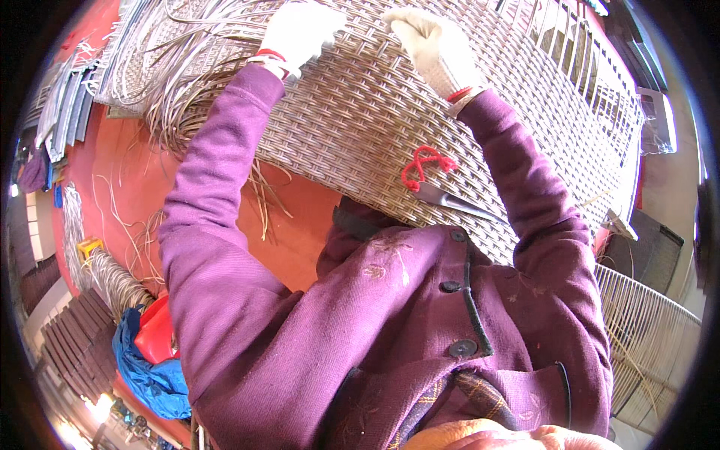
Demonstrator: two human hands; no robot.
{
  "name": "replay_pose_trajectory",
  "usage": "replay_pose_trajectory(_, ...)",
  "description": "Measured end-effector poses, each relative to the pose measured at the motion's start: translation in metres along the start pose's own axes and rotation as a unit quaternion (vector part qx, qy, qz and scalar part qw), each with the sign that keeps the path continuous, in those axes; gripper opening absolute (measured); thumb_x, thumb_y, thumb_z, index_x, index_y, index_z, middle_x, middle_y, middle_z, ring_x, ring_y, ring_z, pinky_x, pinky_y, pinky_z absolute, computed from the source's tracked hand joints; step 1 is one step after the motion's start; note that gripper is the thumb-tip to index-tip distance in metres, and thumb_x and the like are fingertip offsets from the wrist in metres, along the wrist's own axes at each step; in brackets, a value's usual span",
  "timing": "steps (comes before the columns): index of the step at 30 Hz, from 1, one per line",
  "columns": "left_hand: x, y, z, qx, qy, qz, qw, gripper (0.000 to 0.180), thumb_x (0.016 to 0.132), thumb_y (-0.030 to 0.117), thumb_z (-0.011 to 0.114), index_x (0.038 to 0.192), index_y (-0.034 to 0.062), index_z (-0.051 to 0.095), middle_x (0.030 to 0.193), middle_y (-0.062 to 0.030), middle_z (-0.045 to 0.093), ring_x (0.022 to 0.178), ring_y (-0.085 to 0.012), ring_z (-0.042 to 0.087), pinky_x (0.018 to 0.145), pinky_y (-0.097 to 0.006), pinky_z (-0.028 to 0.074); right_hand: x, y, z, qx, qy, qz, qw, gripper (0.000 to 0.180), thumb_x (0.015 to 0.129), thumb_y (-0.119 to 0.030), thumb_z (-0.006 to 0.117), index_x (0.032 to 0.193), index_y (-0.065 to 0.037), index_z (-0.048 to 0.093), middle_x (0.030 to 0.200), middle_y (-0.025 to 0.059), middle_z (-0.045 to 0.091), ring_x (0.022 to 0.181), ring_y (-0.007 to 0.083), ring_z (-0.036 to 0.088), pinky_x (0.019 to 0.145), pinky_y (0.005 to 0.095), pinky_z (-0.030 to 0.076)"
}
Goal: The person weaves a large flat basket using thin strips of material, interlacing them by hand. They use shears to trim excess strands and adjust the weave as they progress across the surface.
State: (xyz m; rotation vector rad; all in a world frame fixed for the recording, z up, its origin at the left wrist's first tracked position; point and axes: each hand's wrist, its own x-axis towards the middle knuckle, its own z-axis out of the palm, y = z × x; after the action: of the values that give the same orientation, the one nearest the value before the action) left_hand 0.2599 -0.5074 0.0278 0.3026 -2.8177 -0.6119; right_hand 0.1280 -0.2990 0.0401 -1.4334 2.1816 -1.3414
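A large panel of woven grey-brown wicker strips (360, 142) spreads out in front of me. My left hand (304, 34), in a white glove, is over the weave beside a mass of loose strands (187, 90). Its fingers look curled, but glare washes out their detail. Farther right, my right hand (436, 49), also gloved, is closed above the panel with thumb and fingers pressed together. Whatever either hand may hold cannot be made out. Nearer to me, a dark pointed metal tool (457, 201) with a red cord-wrapped looped handle (427, 166) lies on the weave.
Bare parallel slats (570, 45) show at the panel's far right. Reddish floor (292, 206) holds fallen strands. A strand coil (116, 277), a red container (156, 330) and blue cloth (154, 375) are at lower left. A slatted frame (649, 337) stands at right.
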Motion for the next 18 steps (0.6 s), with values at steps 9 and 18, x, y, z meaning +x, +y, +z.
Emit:
replay_pose_trajectory(9,-0.011,-0.016,0.027,0.297,0.089,0.152,0.938,0.026,0.096,0.018,0.059,0.118,0.0197,0.072,0.102,-0.0041,0.071,0.094,-0.0224,0.070,0.082,-0.037,0.057,0.016,0.010,0.015,-0.114,-0.122,-0.100,0.981,0.032,0.101,-0.028,0.056,0.123,-0.010,0.072,0.111,0.0159,0.075,0.100,0.0349,0.072,0.093,0.0412,0.055)
replay_pose_trajectory(18,-0.058,-0.020,0.001,0.244,0.202,0.082,0.945,0.027,0.095,0.020,0.060,0.119,0.0178,0.072,0.110,-0.0035,0.074,0.098,-0.0221,0.070,0.085,-0.037,0.057,0.022,0.000,0.023,-0.116,-0.129,-0.054,0.983,0.035,0.095,-0.033,0.069,0.116,-0.006,0.075,0.103,0.0141,0.075,0.097,0.0279,0.072,0.091,0.0369,0.054)
